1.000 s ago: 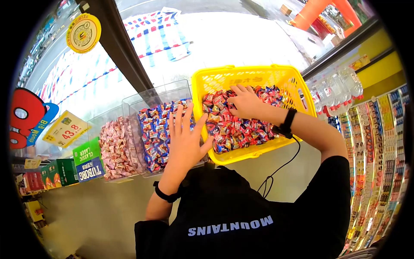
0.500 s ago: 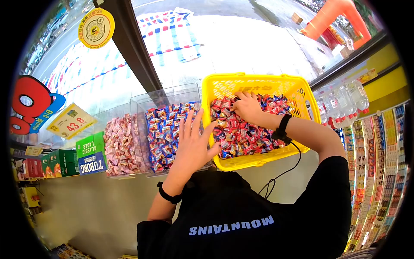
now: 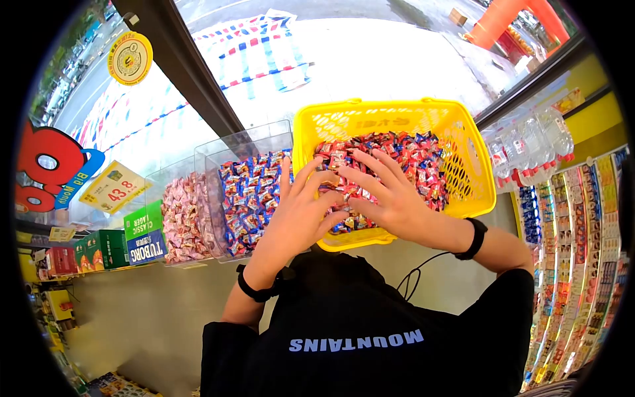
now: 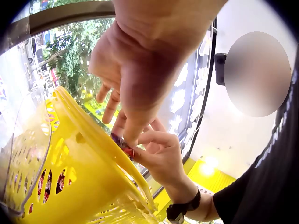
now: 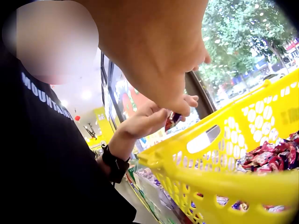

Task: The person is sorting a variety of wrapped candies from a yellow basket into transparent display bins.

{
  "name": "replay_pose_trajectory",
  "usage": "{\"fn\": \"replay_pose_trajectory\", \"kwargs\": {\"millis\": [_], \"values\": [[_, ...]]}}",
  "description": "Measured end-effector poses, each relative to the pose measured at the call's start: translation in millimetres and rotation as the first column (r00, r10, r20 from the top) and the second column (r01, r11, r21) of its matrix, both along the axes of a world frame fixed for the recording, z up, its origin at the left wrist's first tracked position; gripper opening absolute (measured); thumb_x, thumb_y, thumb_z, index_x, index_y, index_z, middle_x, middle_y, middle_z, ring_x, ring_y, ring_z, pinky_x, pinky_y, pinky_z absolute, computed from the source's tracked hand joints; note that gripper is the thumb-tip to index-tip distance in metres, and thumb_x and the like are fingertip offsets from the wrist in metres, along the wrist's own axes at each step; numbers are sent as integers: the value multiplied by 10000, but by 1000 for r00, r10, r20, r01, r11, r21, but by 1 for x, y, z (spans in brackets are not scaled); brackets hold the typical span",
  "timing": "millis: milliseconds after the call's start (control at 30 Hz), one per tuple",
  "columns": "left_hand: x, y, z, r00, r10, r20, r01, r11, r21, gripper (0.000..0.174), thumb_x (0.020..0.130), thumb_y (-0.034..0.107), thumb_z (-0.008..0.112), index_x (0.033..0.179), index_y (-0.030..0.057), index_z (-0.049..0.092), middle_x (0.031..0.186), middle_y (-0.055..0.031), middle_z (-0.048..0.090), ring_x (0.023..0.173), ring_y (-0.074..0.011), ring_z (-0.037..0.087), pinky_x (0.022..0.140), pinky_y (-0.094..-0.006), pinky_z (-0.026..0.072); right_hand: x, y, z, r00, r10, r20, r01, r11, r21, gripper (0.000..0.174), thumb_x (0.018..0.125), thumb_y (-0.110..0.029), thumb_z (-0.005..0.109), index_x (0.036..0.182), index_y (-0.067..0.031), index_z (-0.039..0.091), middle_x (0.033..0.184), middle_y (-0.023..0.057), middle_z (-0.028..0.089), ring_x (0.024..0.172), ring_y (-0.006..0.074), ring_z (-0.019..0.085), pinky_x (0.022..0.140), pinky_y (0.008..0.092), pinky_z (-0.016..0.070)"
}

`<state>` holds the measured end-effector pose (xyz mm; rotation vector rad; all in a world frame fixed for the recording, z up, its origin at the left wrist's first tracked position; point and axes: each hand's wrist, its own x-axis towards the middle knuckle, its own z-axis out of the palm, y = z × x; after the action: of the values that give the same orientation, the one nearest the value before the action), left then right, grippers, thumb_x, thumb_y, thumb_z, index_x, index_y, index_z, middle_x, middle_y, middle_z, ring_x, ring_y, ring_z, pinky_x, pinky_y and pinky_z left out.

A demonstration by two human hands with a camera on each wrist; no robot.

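Observation:
Over the near left part of a yellow basket [image 3: 357,242], my left hand [image 3: 297,215] and right hand [image 3: 400,205] meet with bent fingers. A small wrapped candy [image 4: 123,146] with red and dark wrapping is between them, pinched at the fingertips of both hands. The right wrist view shows the same candy [image 5: 172,122] just above the basket rim [image 5: 187,142]. Many red and blue wrapped candies [image 3: 423,165] fill the basket beneath the hands. The hands hide part of this pile.
Left of the basket, clear plastic bins hold blue wrapped candies [image 3: 248,212] and pink ones [image 3: 188,218]. Green Tuborg boxes [image 3: 143,228] stand farther left. Water bottles [image 3: 529,145] are at the right, by stocked shelves [image 3: 569,264]. A window frame [image 3: 178,66] rises behind.
My right hand has come out of the candies deeper in the basket and moved left and nearer, bringing a candy to my left hand. The left hand's spread fingers have bent toward it.

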<state>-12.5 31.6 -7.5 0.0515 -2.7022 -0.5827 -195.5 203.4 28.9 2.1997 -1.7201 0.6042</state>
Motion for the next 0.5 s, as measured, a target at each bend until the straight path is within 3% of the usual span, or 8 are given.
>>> {"fn": "replay_pose_trajectory", "kwargs": {"millis": [33,167,300,467,500], "values": [[-1,4,1,1000,6,-12,-6,1000,18,294,913,375,852,1084,150,770,1405,-74,622,1541,-371,431,1322,-707,118,3,5,0,999,-20,25,20,1000,-12,147,864,-174,762,924,-40,744,1510,153,598,1493,439,506,1213,652,411],[0,12,5,1000,21,-22,-21,999,28,274,891,346,868,1063,150,784,1397,-51,634,1522,-357,454,1322,-711,109,6,23,-8,994,-102,43,107,988,-110,151,853,-153,778,969,-57,759,1532,163,601,1488,439,515,1219,651,405],[-1,19,10,998,39,-41,-38,999,16,209,848,307,893,971,151,827,1351,-18,669,1501,-338,482,1325,-710,112,8,31,-18,973,-150,176,176,975,-139,206,823,-128,804,1022,-82,783,1551,175,599,1482,437,523,1216,647,406],[5,32,14,993,110,-37,-111,993,-46,166,805,274,912,914,164,852,1347,7,690,1479,-319,508,1324,-709,139,13,37,-25,896,-192,400,201,979,21,295,805,-141,834,1095,-106,798,1547,179,589,1463,449,526,1216,646,387],[6,34,15,993,115,-42,-118,989,-84,110,824,254,885,863,179,815,1361,-4,665,1474,-304,514,1313,-731,168,12,38,-28,904,-200,378,201,979,38,293,811,-154,834,1098,-111,795,1549,175,585,1472,435,518,1221,636,379]]}}
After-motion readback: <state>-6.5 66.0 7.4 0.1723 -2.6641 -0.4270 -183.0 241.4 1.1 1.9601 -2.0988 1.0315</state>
